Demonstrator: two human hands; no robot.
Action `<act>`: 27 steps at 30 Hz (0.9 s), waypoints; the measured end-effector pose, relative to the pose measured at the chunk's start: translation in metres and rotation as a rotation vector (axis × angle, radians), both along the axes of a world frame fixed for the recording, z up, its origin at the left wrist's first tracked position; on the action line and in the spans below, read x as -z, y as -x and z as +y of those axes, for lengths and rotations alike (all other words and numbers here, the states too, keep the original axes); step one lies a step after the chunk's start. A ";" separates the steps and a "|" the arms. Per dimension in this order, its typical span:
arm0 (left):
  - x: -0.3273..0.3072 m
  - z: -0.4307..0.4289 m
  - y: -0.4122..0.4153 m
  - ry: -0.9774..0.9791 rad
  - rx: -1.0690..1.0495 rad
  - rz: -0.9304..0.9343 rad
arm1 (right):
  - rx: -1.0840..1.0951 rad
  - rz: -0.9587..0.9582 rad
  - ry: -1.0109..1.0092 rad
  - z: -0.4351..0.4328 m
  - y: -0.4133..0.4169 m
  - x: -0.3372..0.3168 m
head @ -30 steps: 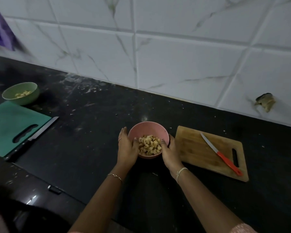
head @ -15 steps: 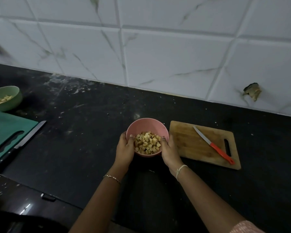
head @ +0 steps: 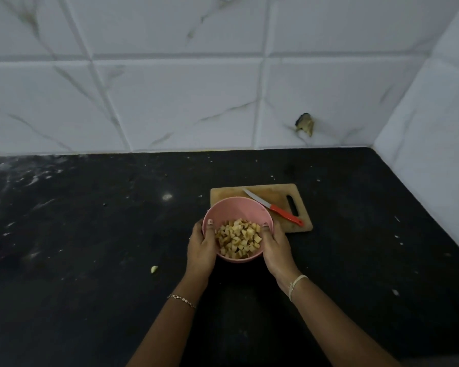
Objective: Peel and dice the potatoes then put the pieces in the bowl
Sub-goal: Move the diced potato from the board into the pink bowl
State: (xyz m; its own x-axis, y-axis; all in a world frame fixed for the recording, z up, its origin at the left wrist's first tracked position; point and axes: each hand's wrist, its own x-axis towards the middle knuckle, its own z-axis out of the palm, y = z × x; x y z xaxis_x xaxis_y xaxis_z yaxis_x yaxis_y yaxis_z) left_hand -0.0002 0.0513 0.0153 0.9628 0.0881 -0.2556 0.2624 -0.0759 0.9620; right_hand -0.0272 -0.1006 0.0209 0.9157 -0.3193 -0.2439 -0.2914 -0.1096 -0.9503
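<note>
Both hands hold the bowl (head: 239,211): left hand (head: 200,246) curled round its left wall, right hand (head: 276,247) round its right, thumbs over the rim. The bowl holds the dice (head: 239,239) and sits at the board's (head: 228,193) near corner; I can't tell if it is lifted. The knife (head: 273,207) lies on the board. I judge the cutting done. Next: set the bowl down level, then release.

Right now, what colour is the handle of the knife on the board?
Orange-red, on the knife lying on the wooden board; head view.

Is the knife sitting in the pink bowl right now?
No, the knife lies on the wooden cutting board, outside the pink bowl.
</note>
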 end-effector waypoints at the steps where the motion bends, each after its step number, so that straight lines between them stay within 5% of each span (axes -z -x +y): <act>1: 0.001 -0.006 0.002 -0.002 0.025 -0.001 | 0.023 0.008 -0.002 -0.007 0.005 0.000; 27: 0.011 -0.062 0.048 -0.041 0.079 0.039 | 0.079 0.060 0.014 -0.062 0.058 0.017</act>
State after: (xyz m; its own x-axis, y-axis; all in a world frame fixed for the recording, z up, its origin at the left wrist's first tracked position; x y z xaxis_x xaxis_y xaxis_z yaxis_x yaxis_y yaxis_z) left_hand -0.0485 -0.0107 0.0048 0.9566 0.0231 -0.2906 0.2910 -0.1369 0.9469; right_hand -0.0852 -0.1624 0.0043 0.8715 -0.3936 -0.2925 -0.3558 -0.0970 -0.9295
